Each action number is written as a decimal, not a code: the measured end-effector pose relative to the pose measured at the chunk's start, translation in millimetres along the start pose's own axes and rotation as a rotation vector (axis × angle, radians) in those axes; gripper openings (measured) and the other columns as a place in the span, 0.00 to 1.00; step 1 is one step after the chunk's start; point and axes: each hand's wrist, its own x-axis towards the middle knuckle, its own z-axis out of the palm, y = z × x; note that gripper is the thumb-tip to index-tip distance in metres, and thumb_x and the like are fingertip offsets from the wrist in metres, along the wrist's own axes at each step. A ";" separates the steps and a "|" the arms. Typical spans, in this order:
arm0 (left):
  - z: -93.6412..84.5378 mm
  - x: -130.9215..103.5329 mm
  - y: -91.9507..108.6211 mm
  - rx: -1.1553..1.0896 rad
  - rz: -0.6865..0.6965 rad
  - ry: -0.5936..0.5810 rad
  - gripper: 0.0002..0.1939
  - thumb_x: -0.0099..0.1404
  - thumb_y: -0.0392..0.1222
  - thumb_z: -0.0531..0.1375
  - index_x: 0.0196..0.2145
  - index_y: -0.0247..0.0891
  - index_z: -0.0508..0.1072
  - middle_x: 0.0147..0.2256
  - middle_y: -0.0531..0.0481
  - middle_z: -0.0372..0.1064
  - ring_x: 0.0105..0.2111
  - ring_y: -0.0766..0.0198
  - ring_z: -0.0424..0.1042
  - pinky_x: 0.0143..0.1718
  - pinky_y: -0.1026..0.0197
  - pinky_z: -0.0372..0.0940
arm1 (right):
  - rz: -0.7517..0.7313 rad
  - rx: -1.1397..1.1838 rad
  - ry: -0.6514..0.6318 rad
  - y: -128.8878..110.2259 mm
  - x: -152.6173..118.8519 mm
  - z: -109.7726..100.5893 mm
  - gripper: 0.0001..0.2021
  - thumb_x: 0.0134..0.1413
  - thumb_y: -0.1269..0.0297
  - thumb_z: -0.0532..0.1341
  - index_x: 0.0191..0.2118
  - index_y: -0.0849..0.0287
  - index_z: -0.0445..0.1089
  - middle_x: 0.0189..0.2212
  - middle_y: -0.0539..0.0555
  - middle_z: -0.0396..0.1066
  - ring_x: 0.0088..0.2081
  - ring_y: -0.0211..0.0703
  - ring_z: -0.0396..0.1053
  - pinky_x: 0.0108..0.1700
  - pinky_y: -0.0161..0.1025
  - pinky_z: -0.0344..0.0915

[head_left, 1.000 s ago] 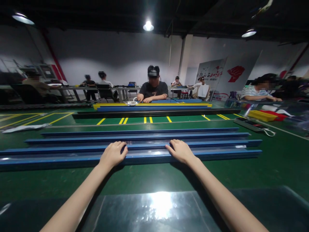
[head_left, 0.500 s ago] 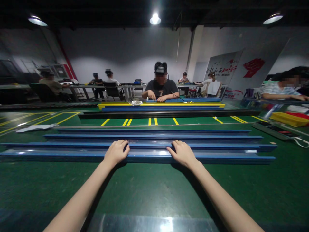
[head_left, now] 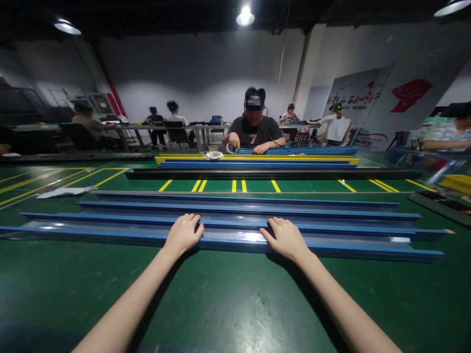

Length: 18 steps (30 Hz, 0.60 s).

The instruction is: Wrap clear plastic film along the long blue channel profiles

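Note:
A long blue channel-shaped profile [head_left: 231, 244] lies crosswise on the green table in front of me. My left hand [head_left: 185, 234] is bent over it left of the middle, fingers closed on its far wall and thumb inside the trough. To the right, my right hand [head_left: 287, 238] holds the same profile in a like way, its thumb pointing inward. The fingertips of both hands are partly hidden behind the far wall. Just beyond lies a second blue profile [head_left: 239, 208], roughly parallel to the first.
Farther back are a long black profile [head_left: 275, 174], a yellow strip [head_left: 257, 159] and a white coil [head_left: 214, 155]. Across the table sits a co-worker [head_left: 253, 125] with both hands at another profile. A dark device [head_left: 441, 203] lies at right, a white sheet [head_left: 64, 192] at left.
My view has turned slightly left, so the scene sits farther right and slants a little. Both hands remain on the near profile. The co-worker's hand by the white ring has shifted slightly.

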 end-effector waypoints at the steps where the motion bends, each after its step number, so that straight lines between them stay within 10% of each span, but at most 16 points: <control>1: -0.5 -0.1 1.0 0.003 0.001 -0.002 0.17 0.62 0.43 0.43 0.36 0.36 0.68 0.35 0.44 0.69 0.39 0.58 0.66 0.43 0.58 0.58 | -0.011 -0.001 -0.005 0.6 0.1 -0.1 0.20 0.57 0.53 0.43 0.33 0.61 0.65 0.31 0.57 0.69 0.34 0.44 0.65 0.37 0.37 0.54; 18: -9.6 3.1 7.4 -0.153 0.010 -0.016 0.18 0.63 0.46 0.43 0.35 0.35 0.68 0.37 0.44 0.67 0.38 0.58 0.65 0.41 0.57 0.60 | -0.091 0.024 0.011 21.4 3.6 -5.8 0.19 0.58 0.56 0.42 0.35 0.59 0.67 0.32 0.55 0.69 0.37 0.43 0.65 0.39 0.39 0.54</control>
